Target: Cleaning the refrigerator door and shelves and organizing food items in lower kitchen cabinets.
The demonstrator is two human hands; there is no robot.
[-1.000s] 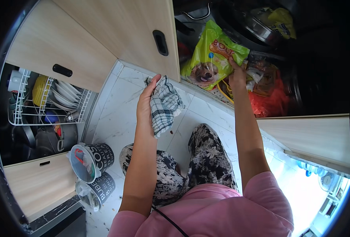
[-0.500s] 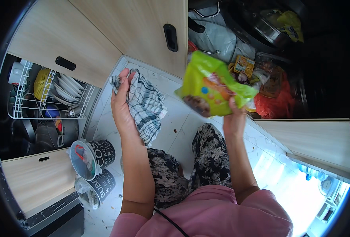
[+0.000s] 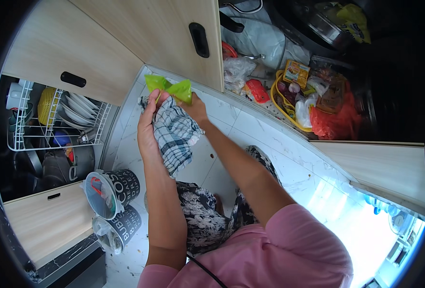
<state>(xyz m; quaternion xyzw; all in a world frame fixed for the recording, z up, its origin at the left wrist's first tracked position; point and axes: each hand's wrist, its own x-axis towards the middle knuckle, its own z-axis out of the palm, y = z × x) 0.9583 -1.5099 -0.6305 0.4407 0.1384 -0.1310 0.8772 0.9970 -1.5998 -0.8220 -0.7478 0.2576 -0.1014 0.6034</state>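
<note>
My left hand (image 3: 147, 126) is closed on a checked cloth (image 3: 175, 137) in dark green and white, which hangs down beside my wrist. Its fingertips meet the edge of a bright green plastic bag (image 3: 178, 90). My right hand (image 3: 194, 108) has reached across to the same spot, gripping the green bag just behind the cloth. The cloth hides much of the bag and some of the right hand's fingers. Both hands are above the white tiled floor, in front of the cabinet doors.
At upper right an open cabinet holds a yellow-rimmed basket (image 3: 282, 106), a red plastic bag (image 3: 335, 117) and pans. A wire rack (image 3: 35, 122) with plates (image 3: 80, 109) stands in the left cabinet. Two patterned bins (image 3: 126, 185) sit on the floor (image 3: 217, 170) at left.
My right hand has carried the green bag leftward, away from the open cabinet, to my left hand and the cloth. The basket and a red packet in the cabinet are now uncovered.
</note>
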